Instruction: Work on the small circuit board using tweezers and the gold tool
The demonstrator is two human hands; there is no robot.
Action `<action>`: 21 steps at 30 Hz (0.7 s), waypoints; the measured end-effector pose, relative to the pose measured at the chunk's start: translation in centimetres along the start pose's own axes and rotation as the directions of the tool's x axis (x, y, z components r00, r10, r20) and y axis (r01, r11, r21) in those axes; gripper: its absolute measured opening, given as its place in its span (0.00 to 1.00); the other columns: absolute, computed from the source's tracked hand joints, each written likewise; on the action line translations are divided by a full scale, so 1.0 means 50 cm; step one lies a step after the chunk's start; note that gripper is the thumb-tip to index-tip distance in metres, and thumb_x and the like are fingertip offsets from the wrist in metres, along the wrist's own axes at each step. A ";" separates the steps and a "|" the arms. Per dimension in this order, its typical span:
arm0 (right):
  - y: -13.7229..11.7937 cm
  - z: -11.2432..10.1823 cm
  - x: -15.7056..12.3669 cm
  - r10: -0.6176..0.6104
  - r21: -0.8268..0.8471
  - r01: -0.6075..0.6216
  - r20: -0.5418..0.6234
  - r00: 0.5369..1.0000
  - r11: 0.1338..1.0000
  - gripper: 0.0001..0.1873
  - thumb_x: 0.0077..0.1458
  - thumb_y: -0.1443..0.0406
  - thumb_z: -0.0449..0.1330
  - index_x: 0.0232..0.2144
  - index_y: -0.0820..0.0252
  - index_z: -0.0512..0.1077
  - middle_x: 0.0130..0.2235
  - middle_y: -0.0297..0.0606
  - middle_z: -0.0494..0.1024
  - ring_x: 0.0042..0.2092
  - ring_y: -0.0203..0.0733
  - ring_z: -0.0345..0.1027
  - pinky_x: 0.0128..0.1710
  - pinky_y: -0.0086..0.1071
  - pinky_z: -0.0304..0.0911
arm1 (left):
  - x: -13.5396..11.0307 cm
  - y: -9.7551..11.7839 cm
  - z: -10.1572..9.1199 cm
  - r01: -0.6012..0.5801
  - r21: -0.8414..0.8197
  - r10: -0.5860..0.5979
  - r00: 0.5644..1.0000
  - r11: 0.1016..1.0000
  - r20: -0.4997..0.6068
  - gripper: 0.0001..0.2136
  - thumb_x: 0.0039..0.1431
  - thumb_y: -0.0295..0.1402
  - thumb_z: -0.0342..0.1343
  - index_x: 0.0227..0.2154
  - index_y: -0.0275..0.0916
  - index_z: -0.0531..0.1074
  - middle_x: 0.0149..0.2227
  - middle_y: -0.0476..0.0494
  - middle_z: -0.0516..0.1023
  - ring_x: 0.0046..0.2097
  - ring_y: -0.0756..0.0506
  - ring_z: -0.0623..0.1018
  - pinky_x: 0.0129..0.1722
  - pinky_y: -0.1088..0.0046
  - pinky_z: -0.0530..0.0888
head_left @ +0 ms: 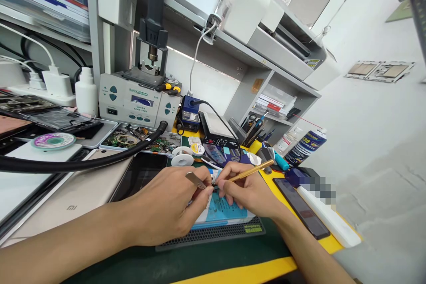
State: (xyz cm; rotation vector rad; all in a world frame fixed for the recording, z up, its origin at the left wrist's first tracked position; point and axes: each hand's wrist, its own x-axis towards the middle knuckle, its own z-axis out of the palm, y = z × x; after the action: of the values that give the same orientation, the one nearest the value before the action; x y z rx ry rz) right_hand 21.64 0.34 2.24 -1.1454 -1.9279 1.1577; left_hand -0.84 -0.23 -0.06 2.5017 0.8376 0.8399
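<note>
My left hand is closed in a pinch on metal tweezers, whose tips point at the work between my hands. My right hand is closed round a thin gold-coloured tool held like a pen, its tip meeting the tweezers. Both tips touch a small part that I cannot make out, above a blue-and-white phone board or holder lying on a black ribbed mat. My fingers hide the contact spot.
A hot-air rework station stands behind, its black hose crossing phones at the left. Solder spools, a tray of boards, a spray can and a dark phone surround the yellow-edged desk.
</note>
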 end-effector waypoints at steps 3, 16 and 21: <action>0.000 0.001 -0.002 0.001 -0.002 -0.001 -0.001 1.000 1.000 0.04 0.59 0.68 0.62 0.32 0.63 0.72 0.26 0.34 0.76 0.21 0.30 0.64 0.16 0.20 0.58 | 0.000 0.000 0.000 -0.006 0.003 0.006 1.000 1.000 -0.003 0.11 0.71 0.33 0.41 0.36 0.40 0.67 0.30 0.48 0.72 0.30 0.46 0.70 0.30 0.69 0.63; -0.006 0.002 -0.001 -0.003 0.009 0.003 0.002 1.000 1.000 0.03 0.58 0.69 0.62 0.31 0.64 0.73 0.25 0.34 0.76 0.20 0.29 0.62 0.16 0.21 0.57 | 0.000 -0.003 0.001 -0.007 -0.006 0.007 1.000 1.000 0.013 0.11 0.72 0.35 0.41 0.35 0.40 0.66 0.29 0.49 0.71 0.29 0.46 0.69 0.29 0.69 0.63; -0.005 0.002 -0.001 -0.006 0.013 0.006 0.004 1.000 1.000 0.04 0.59 0.68 0.62 0.32 0.64 0.73 0.25 0.34 0.76 0.20 0.29 0.62 0.16 0.21 0.57 | -0.002 -0.002 0.001 0.005 0.000 -0.005 1.000 1.000 0.015 0.11 0.72 0.35 0.41 0.36 0.40 0.66 0.29 0.49 0.71 0.29 0.46 0.69 0.29 0.69 0.63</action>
State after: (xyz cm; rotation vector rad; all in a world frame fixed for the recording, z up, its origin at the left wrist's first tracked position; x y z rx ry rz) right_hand 21.49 0.20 2.42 -1.1310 -1.9233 1.1684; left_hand -0.90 -0.20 -0.21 2.5018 0.8385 0.8184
